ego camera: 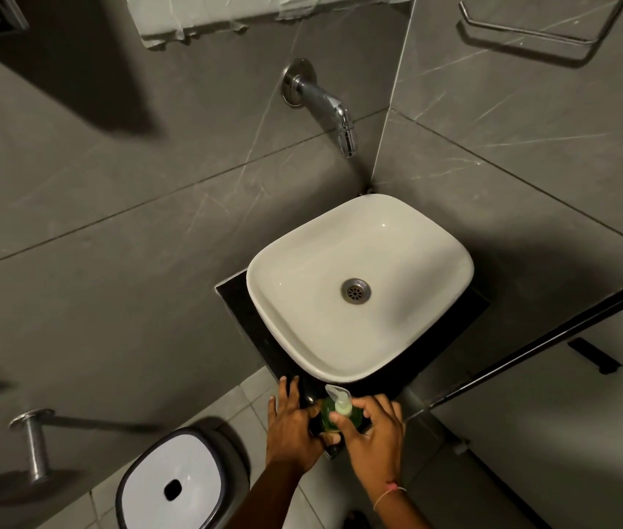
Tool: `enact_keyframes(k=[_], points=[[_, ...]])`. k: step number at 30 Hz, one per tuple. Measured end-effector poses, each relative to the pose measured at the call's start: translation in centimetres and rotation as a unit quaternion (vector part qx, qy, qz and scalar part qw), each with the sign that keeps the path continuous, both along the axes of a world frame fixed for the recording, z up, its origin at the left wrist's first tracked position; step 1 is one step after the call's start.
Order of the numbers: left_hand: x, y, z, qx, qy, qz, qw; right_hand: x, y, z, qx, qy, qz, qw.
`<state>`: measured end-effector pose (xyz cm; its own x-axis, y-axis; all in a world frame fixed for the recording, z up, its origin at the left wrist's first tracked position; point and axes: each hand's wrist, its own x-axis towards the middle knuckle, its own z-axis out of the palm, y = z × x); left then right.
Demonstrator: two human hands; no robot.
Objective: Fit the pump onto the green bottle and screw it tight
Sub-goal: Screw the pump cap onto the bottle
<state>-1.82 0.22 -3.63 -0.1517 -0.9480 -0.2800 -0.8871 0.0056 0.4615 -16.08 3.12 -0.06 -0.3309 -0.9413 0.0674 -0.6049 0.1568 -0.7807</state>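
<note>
A small green bottle (326,417) stands on the near corner of the black counter (241,311), in front of the white basin. A pale, translucent pump (339,400) sits on top of it, nozzle pointing toward the basin. My left hand (291,425) rests against the bottle's left side, thumb on its lower body and fingers spread over the counter edge. My right hand (372,429) comes in from the right, with thumb and fingertips pinched around the pump's collar at the bottle neck. The bottle's lower part is hidden by my hands.
A white vessel basin (428,238) with a metal drain fills the counter. A chrome tap (325,105) juts from the grey tiled wall above it. A white-lidded bin (172,486) stands on the floor at lower left, next to a metal wall peg (33,444). A glass door edge runs at right.
</note>
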Motion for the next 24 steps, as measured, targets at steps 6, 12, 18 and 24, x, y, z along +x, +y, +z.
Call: enact_keyframes(k=[6,12,18,24], points=[[-0.1,-0.2,0.0,0.006,-0.013,-0.009,1.0,-1.3,-0.1,0.4,-0.009,0.036,0.058,0.998],[0.0,0.0,-0.5,-0.001,-0.009,0.002,1.0,-0.6,-0.2,-0.3,-0.003,0.009,0.01,1.0],[0.1,0.1,-0.6,-0.017,-0.015,-0.01,1.0,0.7,-0.2,0.1,0.019,0.002,-0.028,0.999],[0.1,0.1,-0.9,-0.015,-0.01,-0.011,1.0,-0.5,-0.1,0.3,0.002,0.015,0.038,0.999]])
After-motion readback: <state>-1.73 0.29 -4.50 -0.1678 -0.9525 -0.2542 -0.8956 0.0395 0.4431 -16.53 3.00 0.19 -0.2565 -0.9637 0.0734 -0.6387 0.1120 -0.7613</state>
